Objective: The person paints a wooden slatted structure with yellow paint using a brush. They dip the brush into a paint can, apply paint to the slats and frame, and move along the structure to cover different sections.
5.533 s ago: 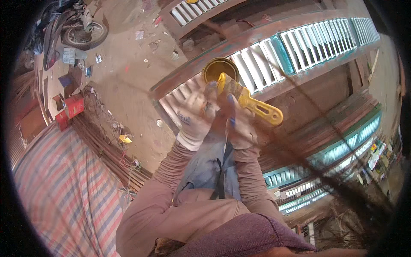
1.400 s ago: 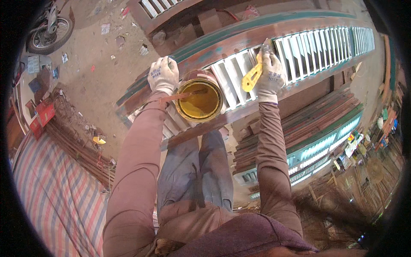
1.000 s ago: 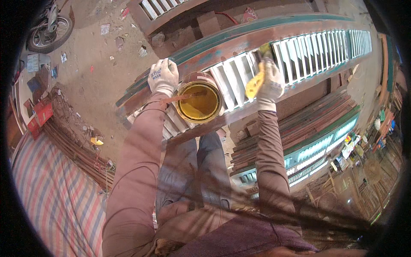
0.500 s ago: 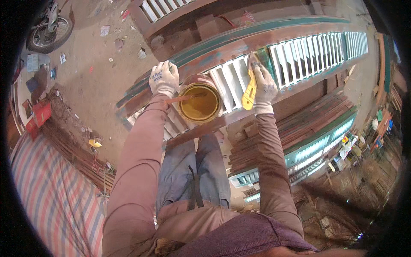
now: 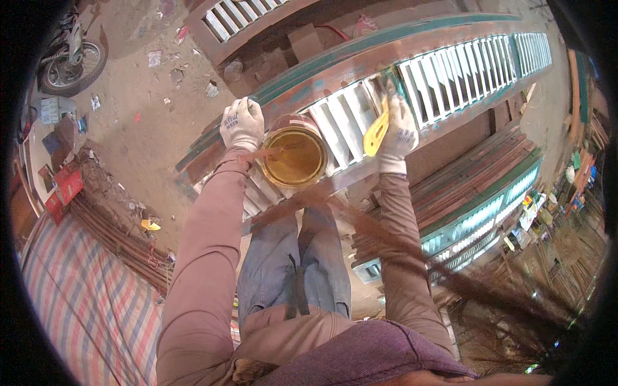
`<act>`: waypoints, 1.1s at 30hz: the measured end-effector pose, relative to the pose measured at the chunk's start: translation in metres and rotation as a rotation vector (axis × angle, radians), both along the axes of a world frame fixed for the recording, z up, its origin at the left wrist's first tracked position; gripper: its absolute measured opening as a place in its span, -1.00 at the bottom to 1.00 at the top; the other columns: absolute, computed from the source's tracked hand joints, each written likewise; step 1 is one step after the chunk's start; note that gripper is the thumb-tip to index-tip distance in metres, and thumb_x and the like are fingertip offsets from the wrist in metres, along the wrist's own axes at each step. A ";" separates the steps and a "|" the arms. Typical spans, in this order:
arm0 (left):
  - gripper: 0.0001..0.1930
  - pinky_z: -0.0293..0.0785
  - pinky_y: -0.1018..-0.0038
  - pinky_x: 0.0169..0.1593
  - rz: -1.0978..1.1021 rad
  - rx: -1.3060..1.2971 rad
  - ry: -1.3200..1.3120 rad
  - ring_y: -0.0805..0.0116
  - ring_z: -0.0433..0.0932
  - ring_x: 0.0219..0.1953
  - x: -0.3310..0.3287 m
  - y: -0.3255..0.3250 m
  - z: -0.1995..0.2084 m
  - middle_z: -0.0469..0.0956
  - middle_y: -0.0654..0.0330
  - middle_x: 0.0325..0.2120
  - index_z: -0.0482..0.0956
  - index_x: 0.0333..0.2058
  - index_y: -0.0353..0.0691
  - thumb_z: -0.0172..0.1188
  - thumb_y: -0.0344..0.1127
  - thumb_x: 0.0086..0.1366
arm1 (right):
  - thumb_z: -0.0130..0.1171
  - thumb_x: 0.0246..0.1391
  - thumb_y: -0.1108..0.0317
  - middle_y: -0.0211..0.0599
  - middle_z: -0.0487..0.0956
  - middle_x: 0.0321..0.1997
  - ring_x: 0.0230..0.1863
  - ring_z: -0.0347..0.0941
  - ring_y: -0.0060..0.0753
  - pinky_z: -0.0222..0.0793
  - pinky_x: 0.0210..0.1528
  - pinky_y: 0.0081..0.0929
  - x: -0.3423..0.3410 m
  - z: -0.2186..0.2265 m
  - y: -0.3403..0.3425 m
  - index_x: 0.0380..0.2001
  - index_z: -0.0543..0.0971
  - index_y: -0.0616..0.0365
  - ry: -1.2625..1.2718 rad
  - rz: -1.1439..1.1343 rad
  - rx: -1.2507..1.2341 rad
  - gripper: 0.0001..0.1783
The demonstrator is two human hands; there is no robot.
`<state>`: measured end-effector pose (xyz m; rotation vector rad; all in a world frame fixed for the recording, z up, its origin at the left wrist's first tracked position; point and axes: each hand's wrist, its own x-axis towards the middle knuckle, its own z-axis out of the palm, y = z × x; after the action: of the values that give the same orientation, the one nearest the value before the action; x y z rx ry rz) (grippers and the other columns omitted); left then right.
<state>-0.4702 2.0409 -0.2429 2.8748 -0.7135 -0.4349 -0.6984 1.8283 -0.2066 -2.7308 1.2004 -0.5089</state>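
My right hand (image 5: 398,136), in a white knitted glove, grips a paintbrush (image 5: 376,133) with a yellow handle. Its bristle end is against the green-stained crosspiece between two slatted sections of a brown louvered shutter (image 5: 443,130). My left hand (image 5: 242,125), gloved the same way, is closed at the shutter's far edge; whatever its fingers hold is hidden. Between my hands a round paint can (image 5: 293,122) sits over the slats, holding yellowish-brown liquid. From the can a thin brown strip (image 5: 257,154) reaches to my left wrist.
More shutters (image 5: 248,11) lie beyond. Stacked boards (image 5: 460,164) are at right, a motorbike wheel (image 5: 74,64) at upper left, and a striped sheet (image 5: 90,296) at lower left. A blurred brown strand (image 5: 393,238) crosses the lower right.
My right hand has drawn slightly nearer to me, and the paintbrush has shifted with it. The left hand keeps its place by the can. The blurred strand now crosses my right forearm.
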 end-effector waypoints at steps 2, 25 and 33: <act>-0.69 0.46 0.24 -0.01 -0.013 0.011 0.010 0.11 0.52 -0.11 0.000 0.000 -0.003 0.60 0.16 -0.20 0.61 -0.22 -0.15 -0.03 -0.11 0.28 | 0.12 0.10 0.39 0.03 0.54 -0.02 -0.05 0.51 0.00 0.44 -0.05 -0.26 0.004 0.003 -0.009 0.09 0.47 0.16 0.006 -0.005 0.059 -0.56; -0.65 0.43 0.18 0.02 -0.019 0.063 -0.003 0.06 0.51 -0.06 0.001 0.001 -0.012 0.59 0.16 -0.14 0.59 -0.16 -0.11 -0.11 -0.08 0.33 | 0.16 0.15 0.42 -0.26 0.62 -0.05 -0.09 0.57 -0.31 0.43 0.01 -0.46 -0.077 0.018 0.022 -0.08 0.61 0.10 -0.312 -0.225 0.322 -0.74; -0.57 0.40 0.14 0.07 0.030 0.115 0.074 0.01 0.49 0.01 0.008 0.006 -0.024 0.56 0.06 -0.07 0.55 -0.05 -0.13 -0.14 0.00 0.35 | 0.25 0.12 0.43 -0.29 0.60 -0.13 -0.20 0.53 -0.56 0.47 -0.13 -0.53 -0.202 0.009 -0.039 -0.09 0.54 0.32 -1.366 -0.878 0.931 -0.70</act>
<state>-0.4623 2.0472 -0.2670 2.9540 -0.6532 -0.5932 -0.9003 1.7894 -0.1977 -0.6185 1.4319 -1.1584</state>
